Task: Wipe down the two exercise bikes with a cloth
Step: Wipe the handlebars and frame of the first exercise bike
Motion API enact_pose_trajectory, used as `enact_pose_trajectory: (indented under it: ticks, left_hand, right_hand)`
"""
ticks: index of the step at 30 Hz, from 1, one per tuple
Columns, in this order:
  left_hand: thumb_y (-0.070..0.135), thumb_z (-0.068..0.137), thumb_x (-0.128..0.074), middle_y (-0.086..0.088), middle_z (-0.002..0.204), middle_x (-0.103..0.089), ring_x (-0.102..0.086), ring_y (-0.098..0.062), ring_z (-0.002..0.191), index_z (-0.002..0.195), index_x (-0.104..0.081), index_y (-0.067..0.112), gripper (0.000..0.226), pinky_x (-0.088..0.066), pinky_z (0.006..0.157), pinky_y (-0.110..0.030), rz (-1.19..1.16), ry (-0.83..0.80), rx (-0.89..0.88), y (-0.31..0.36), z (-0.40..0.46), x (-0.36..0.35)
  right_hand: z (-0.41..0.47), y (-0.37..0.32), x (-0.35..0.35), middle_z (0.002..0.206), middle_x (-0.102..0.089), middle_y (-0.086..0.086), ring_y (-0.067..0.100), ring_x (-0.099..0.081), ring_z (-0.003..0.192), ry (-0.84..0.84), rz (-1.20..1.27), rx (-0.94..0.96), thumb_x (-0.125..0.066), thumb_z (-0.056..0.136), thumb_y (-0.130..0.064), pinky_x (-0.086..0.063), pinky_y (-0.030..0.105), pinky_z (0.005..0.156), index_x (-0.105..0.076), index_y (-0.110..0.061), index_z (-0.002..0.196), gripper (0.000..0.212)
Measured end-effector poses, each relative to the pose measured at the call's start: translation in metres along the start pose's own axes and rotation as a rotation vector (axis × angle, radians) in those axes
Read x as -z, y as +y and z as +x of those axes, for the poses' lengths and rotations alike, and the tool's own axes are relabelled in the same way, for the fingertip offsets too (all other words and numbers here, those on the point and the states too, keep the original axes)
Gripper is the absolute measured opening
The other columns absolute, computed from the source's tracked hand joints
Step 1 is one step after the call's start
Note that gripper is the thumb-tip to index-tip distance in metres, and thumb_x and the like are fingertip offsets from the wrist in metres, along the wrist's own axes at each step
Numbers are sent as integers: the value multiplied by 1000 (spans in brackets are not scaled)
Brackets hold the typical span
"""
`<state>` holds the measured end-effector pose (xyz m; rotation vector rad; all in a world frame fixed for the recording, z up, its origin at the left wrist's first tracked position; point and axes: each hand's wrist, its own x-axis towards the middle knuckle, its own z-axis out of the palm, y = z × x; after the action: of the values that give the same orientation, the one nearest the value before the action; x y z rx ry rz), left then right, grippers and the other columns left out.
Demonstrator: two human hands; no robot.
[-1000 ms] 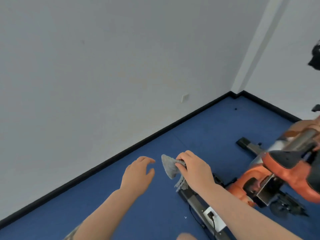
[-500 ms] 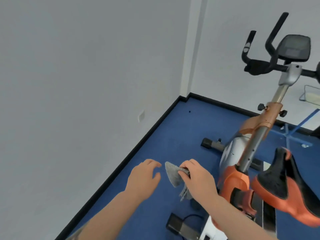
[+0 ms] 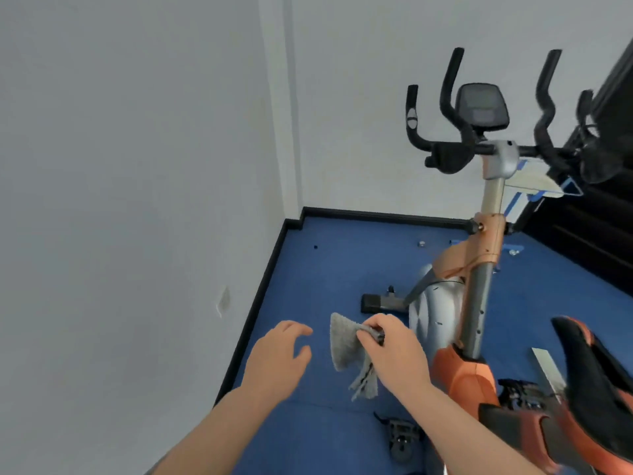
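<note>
Right hand (image 3: 394,354): fingers curled round a bunched grey cloth (image 3: 346,347), pinching it at its upper fold; held in the air above the floor (image 3: 325,269).
Cloth: one flap fans out to the left of the right hand, a second part hangs below it (touching nothing but that hand).
Left hand (image 3: 277,358): just left of the cloth, apart from it; fingers loosely bent and spread, holding nothing.
Bike (image 3: 476,303): orange and grey, upright on the blue floor to the right of the hands, near the room's far corner.
Handlebars (image 3: 452,111): black, at the top of the post, with a dark console (image 3: 481,106) between them.
Saddle (image 3: 596,382): black and orange, at the lower right (partly cut by the frame edge).
Pedal (image 3: 399,437): dark, below the right forearm, near the floor.
Second bike: cannot tell; only a dark shape at the right edge.
</note>
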<state>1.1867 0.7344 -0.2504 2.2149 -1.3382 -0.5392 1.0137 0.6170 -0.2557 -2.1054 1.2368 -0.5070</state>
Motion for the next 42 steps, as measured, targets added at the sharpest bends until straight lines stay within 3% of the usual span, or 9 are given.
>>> enact_pose_trajectory:
  ticks: [6, 9, 17, 24, 29, 35, 38, 40, 42]
  left_hand:
    - [22, 97, -51, 17, 135, -50, -52, -5, 119, 128, -58, 28, 31, -41, 101, -26, -20, -62, -98, -20, 90, 37]
    - [22, 97, -53, 18, 134, -51, -51, -4, 115, 127, -58, 29, 31, -42, 99, -27, -78, -110, -151, -5, 128, 31]
    - [24, 97, -53, 20, 131, -52, -59, -9, 96, 126, -59, 30, 30, -43, 91, -23, -93, -182, -330, 56, 230, 7]
    - [26, 98, -51, 23, 131, -51, -51, 1, 100, 124, -59, 36, 29, -38, 86, -22, -149, -148, -359, 122, 332, -4]
    - [24, 97, -53, 25, 127, -53, -49, 6, 108, 121, -60, 36, 28, -35, 87, -18, -238, -137, -405, 158, 382, -13]
    - [22, 96, -53, 23, 123, -55, -49, 4, 114, 117, -60, 37, 27, -35, 87, -20, -327, -143, -456, 191, 462, -7]
    - [21, 96, -54, 23, 121, -54, -49, 5, 114, 121, -61, 34, 29, -38, 87, -20, -339, -147, -530, 210, 500, -1]
    - [21, 95, -54, 25, 120, -55, -48, 12, 108, 120, -61, 36, 30, -38, 83, -11, -346, -163, -589, 219, 522, -2]
    - [21, 96, -53, 28, 119, -55, -47, 18, 106, 119, -60, 39, 31, -35, 80, -5, -366, -187, -617, 222, 536, -6]
  right_hand:
    - [49, -25, -3, 82, -61, -13, 2, -56, 77, 207, 141, -157, -60, 93, -31, -41, 22, 64, -60, -30, 80, 13]
    - [72, -25, 15, 82, -61, -12, 5, -56, 77, 283, 144, -211, -60, 93, -31, -46, 28, 68, -61, -28, 82, 11]
    - [150, 2, 60, 79, -64, -14, 1, -58, 73, 499, 192, -268, -62, 90, -32, -43, 22, 62, -62, -30, 83, 8]
    - [227, 28, 105, 76, -64, -16, -6, -56, 64, 588, 294, -293, -63, 91, -30, -39, 9, 54, -61, -31, 83, 9]
    - [286, 24, 147, 83, -65, -13, -3, -58, 70, 714, 313, -257, -65, 91, -25, -42, 7, 58, -65, -21, 91, 4]
    - [366, 12, 182, 81, -62, -14, -3, -55, 68, 934, 331, -197, -64, 91, -28, -42, 9, 58, -59, -25, 95, 7]
    - [402, 12, 172, 87, -61, -12, 1, -55, 77, 872, 272, -218, -64, 92, -28, -44, 14, 68, -57, -23, 96, 9]
    - [418, 16, 158, 95, -61, -6, 5, -55, 86, 777, 223, -245, -62, 93, -30, -46, 22, 77, -60, -21, 99, 11]
    - [423, 22, 139, 101, -60, -6, 5, -53, 96, 728, 164, -242, -54, 96, -36, -43, 21, 87, -65, -19, 105, 23]
